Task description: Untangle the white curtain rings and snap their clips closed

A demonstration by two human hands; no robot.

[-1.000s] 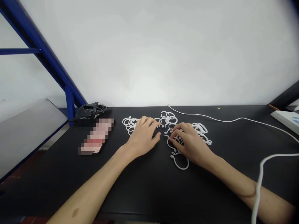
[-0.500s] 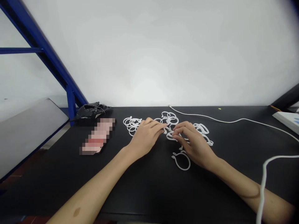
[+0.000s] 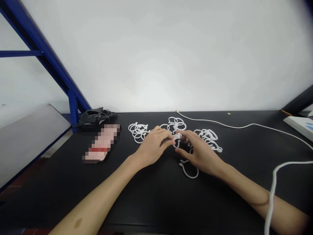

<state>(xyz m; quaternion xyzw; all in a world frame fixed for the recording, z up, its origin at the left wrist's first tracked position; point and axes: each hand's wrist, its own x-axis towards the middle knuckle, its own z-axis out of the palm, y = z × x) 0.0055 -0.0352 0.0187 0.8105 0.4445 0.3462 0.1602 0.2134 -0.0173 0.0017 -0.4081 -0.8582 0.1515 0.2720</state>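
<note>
My left hand (image 3: 153, 145) pinches a white plastic ring (image 3: 176, 144), which looks like a shower curtain ring, between thumb and fingertips. Facing it, my right hand (image 3: 199, 151) has its thumb and index finger spread on either side of that ring; whether a fingertip touches it I cannot tell. A single open ring (image 3: 191, 177) lies on the table below my right hand. More rings form a pile (image 3: 138, 132) left of my left hand, a cluster (image 3: 177, 122) behind both hands and another group (image 3: 209, 135) beyond my right hand, partly hidden by it.
The black table (image 3: 151, 199) meets a white wall. A pixelated phone (image 3: 101, 143) and a black plastic bag (image 3: 95, 115) lie at the left, near a blue metal frame (image 3: 58, 73). A white cable (image 3: 220, 124) runs along the back; a thicker one (image 3: 272, 189) crosses my right forearm.
My right hand's thumb and fingers have spread apart from their pinch. A ring now shows in my left hand's fingertips, between the two hands.
</note>
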